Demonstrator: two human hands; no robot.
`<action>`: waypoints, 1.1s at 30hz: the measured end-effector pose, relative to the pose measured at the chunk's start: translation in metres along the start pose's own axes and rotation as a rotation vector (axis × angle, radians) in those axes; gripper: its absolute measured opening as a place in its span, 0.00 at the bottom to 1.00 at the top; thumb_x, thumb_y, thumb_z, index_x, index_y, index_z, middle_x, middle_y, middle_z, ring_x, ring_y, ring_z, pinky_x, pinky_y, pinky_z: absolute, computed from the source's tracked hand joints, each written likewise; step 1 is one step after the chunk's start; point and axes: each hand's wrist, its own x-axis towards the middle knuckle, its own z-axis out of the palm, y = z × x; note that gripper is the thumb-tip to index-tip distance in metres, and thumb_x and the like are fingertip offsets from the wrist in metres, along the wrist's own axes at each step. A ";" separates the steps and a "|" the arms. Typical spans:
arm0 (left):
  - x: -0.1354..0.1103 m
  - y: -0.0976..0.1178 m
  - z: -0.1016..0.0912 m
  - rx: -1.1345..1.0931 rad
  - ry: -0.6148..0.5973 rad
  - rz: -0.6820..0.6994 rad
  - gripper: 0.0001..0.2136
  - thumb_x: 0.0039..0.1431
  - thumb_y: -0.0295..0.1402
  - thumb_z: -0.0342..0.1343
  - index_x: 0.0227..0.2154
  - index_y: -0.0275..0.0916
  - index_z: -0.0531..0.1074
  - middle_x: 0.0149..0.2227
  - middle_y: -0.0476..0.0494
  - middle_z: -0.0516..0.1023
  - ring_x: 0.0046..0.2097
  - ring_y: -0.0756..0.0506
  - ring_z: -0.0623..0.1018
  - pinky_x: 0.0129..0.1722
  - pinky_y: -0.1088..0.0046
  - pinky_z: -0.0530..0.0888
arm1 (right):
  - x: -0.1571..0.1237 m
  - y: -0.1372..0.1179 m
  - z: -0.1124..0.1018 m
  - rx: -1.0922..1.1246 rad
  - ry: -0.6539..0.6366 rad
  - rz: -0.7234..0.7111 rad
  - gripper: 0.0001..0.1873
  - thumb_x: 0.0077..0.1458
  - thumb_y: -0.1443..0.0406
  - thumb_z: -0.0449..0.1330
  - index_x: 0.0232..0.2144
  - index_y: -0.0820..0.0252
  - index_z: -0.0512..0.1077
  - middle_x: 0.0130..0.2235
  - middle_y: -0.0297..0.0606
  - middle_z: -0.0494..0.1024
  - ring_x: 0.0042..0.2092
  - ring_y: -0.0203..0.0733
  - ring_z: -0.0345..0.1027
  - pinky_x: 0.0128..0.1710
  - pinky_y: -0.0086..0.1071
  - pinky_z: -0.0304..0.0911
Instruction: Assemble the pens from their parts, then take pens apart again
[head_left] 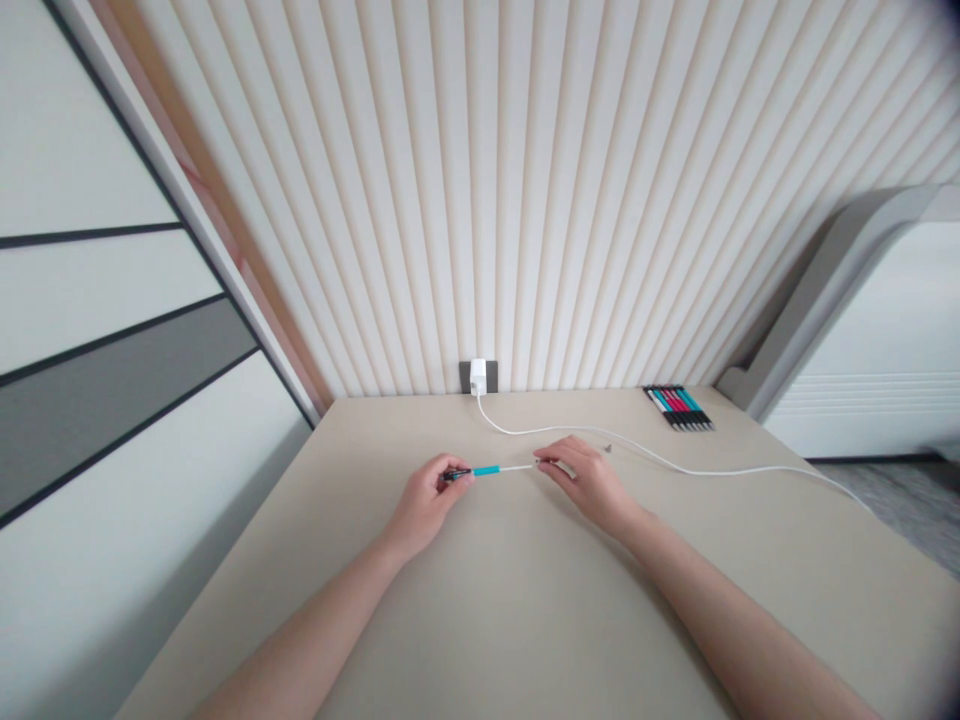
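Observation:
My left hand (427, 503) is closed around the black end of a teal ballpoint pen (486, 470), held level over the table. A thin white refill (516, 467) sticks out of the pen's right end. Just beyond the refill's tip, my right hand (583, 478) has its thumb and fingers pinched together. A tiny bit of something shows at those fingertips, too small to name. Behind the right hand, a small grey cone-shaped piece (607, 448) lies on the table.
Several teal, red and black pens (679, 408) lie side by side at the table's back right. A white charger (478, 376) sits in the wall socket, its white cable (697, 471) crossing the beige table (480, 620) behind my hands.

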 end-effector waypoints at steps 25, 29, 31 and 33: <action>-0.001 0.006 0.001 -0.001 0.021 -0.011 0.13 0.57 0.43 0.56 0.36 0.39 0.73 0.32 0.48 0.74 0.31 0.48 0.71 0.31 0.75 0.67 | -0.001 -0.001 0.001 -0.050 -0.033 -0.025 0.09 0.63 0.63 0.55 0.41 0.56 0.75 0.37 0.41 0.79 0.40 0.44 0.71 0.41 0.39 0.66; -0.001 0.006 0.001 0.011 0.003 -0.002 0.12 0.58 0.43 0.56 0.36 0.39 0.73 0.32 0.48 0.75 0.33 0.47 0.72 0.33 0.74 0.68 | -0.001 -0.002 0.001 -0.043 -0.047 -0.038 0.09 0.63 0.63 0.55 0.42 0.56 0.74 0.37 0.41 0.79 0.40 0.44 0.71 0.42 0.39 0.66; -0.001 0.006 0.001 0.014 0.001 0.001 0.12 0.58 0.43 0.56 0.36 0.39 0.73 0.33 0.48 0.75 0.33 0.47 0.72 0.33 0.74 0.68 | -0.001 -0.003 0.001 -0.043 -0.049 -0.053 0.10 0.63 0.63 0.55 0.42 0.56 0.74 0.37 0.42 0.79 0.40 0.44 0.71 0.41 0.39 0.66; -0.001 0.006 0.001 0.011 -0.004 0.006 0.12 0.58 0.43 0.56 0.36 0.39 0.73 0.33 0.47 0.75 0.34 0.47 0.72 0.34 0.73 0.68 | 0.000 -0.005 0.001 -0.043 -0.057 -0.070 0.10 0.64 0.63 0.55 0.41 0.57 0.75 0.37 0.42 0.79 0.40 0.44 0.71 0.40 0.38 0.66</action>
